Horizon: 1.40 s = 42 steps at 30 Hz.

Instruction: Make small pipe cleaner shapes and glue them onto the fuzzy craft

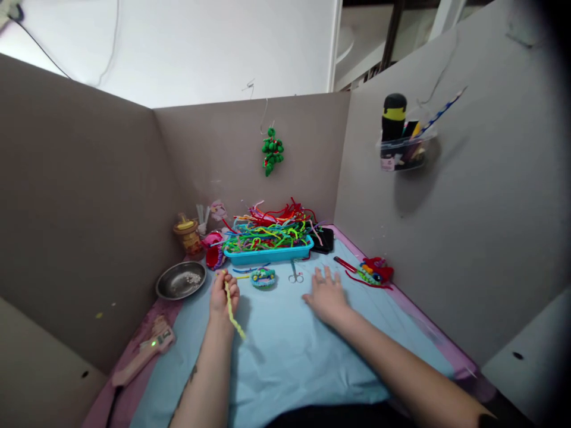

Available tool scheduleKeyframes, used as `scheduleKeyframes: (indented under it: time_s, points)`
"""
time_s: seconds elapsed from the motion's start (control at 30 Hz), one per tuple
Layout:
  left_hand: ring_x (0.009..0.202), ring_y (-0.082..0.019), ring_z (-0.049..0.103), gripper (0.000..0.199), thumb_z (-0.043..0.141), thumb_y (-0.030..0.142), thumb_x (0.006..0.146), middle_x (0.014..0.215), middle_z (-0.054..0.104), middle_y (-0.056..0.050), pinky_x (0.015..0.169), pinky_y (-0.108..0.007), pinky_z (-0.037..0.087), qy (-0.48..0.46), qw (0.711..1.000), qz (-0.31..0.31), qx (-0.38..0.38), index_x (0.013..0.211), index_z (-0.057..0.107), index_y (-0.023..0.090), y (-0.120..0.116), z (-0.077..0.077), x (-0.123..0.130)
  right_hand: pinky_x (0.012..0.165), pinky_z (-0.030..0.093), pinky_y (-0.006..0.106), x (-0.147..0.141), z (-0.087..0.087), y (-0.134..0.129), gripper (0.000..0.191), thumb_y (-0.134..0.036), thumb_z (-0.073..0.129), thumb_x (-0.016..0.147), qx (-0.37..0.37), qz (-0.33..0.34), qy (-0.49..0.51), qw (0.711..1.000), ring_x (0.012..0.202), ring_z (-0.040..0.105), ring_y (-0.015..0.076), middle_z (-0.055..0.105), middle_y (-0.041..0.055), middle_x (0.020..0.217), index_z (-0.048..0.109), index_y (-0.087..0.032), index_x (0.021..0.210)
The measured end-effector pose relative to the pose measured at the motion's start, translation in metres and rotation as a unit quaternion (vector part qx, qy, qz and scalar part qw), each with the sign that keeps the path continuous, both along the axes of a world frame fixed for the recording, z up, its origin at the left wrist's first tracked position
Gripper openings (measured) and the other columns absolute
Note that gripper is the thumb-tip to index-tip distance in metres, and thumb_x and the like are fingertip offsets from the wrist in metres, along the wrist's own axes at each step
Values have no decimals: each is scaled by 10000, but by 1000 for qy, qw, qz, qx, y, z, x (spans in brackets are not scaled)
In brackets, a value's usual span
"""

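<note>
My left hand (224,292) is closed around a yellow pipe cleaner (232,314), whose twisted length hangs down toward me. Flat on the blue cloth (285,356) lies my right hand (328,294), fingers spread and nothing in them. Small scissors (295,277) rest just left of its fingertips. Between the hands, farther back, sits a small round piece made of blue and green pipe cleaner (263,277) with yellow bits on it. A short yellow piece (242,277) and a blue strand (250,270) lie close to it.
A blue tray (267,256) heaped with colourful pipe cleaners stands at the back. On the left are a metal bowl (175,285) with small white bits and a pink glue gun (147,356), its light lit green. Right lies a red pipe-cleaner piece (379,269). Grey panels (446,238) enclose the table.
</note>
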<state>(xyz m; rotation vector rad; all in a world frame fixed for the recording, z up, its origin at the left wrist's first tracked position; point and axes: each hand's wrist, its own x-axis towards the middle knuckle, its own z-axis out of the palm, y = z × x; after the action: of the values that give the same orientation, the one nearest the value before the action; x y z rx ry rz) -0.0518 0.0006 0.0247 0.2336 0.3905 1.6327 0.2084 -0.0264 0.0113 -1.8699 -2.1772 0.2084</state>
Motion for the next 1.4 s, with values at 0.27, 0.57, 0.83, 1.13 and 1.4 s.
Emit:
scheduleKeyframes:
  time_s: [0.27,0.57,0.83,1.13,1.4]
  points:
    - [354,-17,344,140,478,164,855,526,387,70,280,-94,213,40,998,-30,-27,716,454,162,5,0,14,1038,175,577,-50,6,-34,602,-318,527,797,-42,299,63,951,1342,193,345,310,130,1437,380,-191,1366]
    - [368,-26,352,100,522,149,799,520,386,75,292,-112,208,43,999,15,5,717,466,165,2,-7,-7,1069,133,533,-88,-20,-18,661,-457,432,835,-89,347,48,933,1363,139,298,222,84,1482,244,-210,1419]
    - [361,-13,260,262,658,360,675,496,411,75,351,-149,139,361,930,-53,-45,732,543,132,4,-14,41,958,-28,698,6,26,-5,234,-308,576,789,61,0,-67,996,1315,190,414,447,163,1348,712,-170,920]
    - [529,-93,382,383,525,496,770,557,457,33,524,-216,296,601,793,2,101,604,516,151,-6,-26,51,821,464,348,-71,8,21,256,-150,496,800,176,156,420,877,914,584,198,648,75,951,635,-202,1008]
    - [555,-126,424,368,565,455,744,521,493,13,565,-245,306,650,749,-82,99,555,586,139,-11,-16,53,705,472,289,-53,-7,13,123,-195,540,805,167,183,504,827,785,576,170,603,45,795,662,-195,795]
